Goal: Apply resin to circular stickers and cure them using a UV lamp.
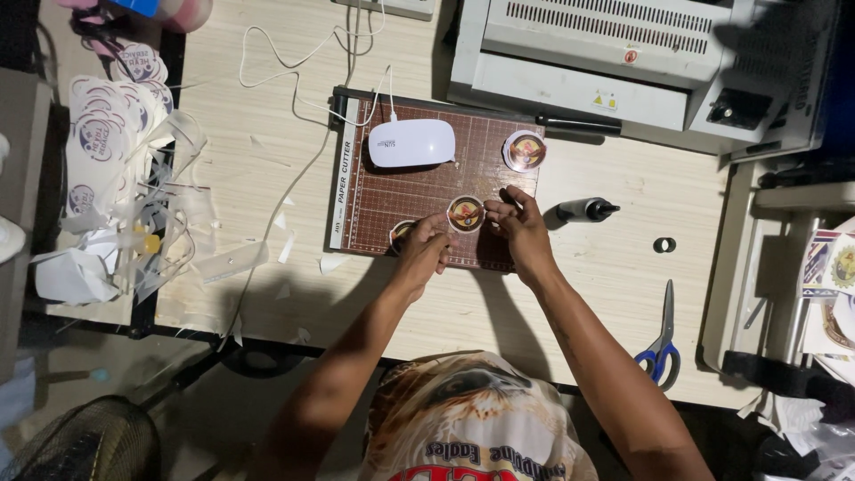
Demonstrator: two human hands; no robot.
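Observation:
Both my hands meet over the brown gridded paper cutter board (419, 191). Between the fingertips of my left hand (426, 249) and my right hand (519, 223) I hold a round sticker (466, 214) with a red and gold emblem. A second round sticker (401, 233) lies on the board, partly hidden under my left hand. A third one (525, 150) rests at the board's far right corner. A white mouse-shaped device (411, 143) with a white cable sits on the board's far side.
A grey laminator (614, 62) stands at the back right. A black-capped bottle (583, 210), a small black ring (664, 245) and blue-handled scissors (661, 343) lie right of the board. Paper offcuts and a pile of round stickers (111, 134) fill the left.

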